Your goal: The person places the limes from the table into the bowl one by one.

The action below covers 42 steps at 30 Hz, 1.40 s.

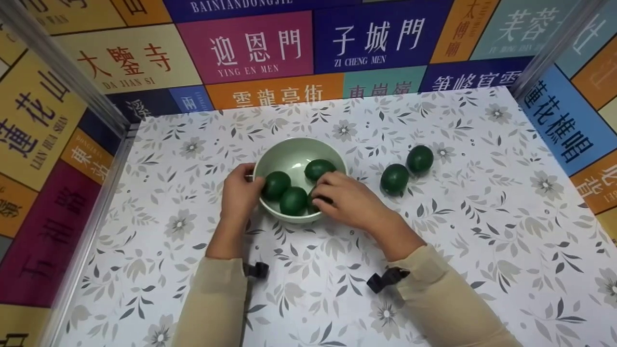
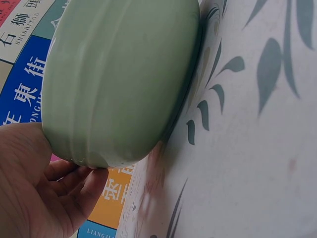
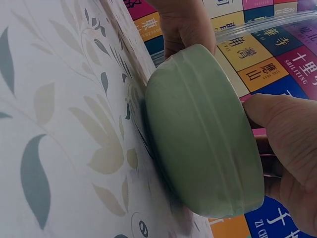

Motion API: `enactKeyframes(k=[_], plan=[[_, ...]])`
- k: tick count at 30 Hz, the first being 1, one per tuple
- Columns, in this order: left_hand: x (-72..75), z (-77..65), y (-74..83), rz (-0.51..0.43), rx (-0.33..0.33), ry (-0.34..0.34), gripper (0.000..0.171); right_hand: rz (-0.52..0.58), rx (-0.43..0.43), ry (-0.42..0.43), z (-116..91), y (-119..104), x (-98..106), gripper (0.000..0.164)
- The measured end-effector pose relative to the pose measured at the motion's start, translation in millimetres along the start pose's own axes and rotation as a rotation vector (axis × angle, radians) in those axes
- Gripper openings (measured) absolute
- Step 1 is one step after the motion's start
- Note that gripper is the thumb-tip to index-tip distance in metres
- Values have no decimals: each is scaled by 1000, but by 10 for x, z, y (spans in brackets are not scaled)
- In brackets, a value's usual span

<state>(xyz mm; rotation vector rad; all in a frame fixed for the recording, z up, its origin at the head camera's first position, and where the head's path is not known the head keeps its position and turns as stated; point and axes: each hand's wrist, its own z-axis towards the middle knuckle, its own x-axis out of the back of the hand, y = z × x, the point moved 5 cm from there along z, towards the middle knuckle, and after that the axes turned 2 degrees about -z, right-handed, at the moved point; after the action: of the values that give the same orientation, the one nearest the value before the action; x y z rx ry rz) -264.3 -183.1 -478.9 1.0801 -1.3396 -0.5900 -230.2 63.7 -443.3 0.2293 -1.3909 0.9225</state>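
A pale green bowl [image 1: 301, 149] stands on the table with dark green limes in it. One lime [image 1: 277, 186] lies by the left wall, another lime [image 1: 293, 201] at the front, and a third lime [image 1: 319, 169] at the right. My left hand [image 1: 240, 190] grips the bowl's left rim, thumb at the edge and fingers along the outer wall, as the left wrist view also shows. Over the bowl's right front, my right hand [image 1: 349, 200] holds a further lime [image 1: 313, 201], mostly hidden by its curled fingers. In the right wrist view the bowl's wall hides the fingertips.
Right of the bowl, two more limes [image 1: 407, 168] lie close together on the flower-patterned tablecloth [image 1: 482, 241]. Panels with coloured lettering [image 1: 250, 53] rise behind the table and at both sides. Black straps [image 1: 388, 279] sit at the sleeve cuffs.
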Motion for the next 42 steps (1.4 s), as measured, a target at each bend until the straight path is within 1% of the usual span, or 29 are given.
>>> enactKeyframes(k=[4,13,19,30,36,42], plan=[[-1,-2,-1,5,5,-2,46,3,2,2,-2,-2,-1,20],[2,-13,6,-16,-9,-5,45,-2,-19,-19,0,0,13,22],[0,-16,4,-27,-22,2,45,-5,-15,-11,-1,0,15,22],[-1,-10,4,-21,-12,-6,46,-5,-10,1,-14,-7,37,23],[9,-10,-1,-17,-18,-4,46,-10,-7,-7,-26,-25,70,24],[10,-5,5,-21,-30,-3,46,-14,-11,4,-53,-38,132,24]])
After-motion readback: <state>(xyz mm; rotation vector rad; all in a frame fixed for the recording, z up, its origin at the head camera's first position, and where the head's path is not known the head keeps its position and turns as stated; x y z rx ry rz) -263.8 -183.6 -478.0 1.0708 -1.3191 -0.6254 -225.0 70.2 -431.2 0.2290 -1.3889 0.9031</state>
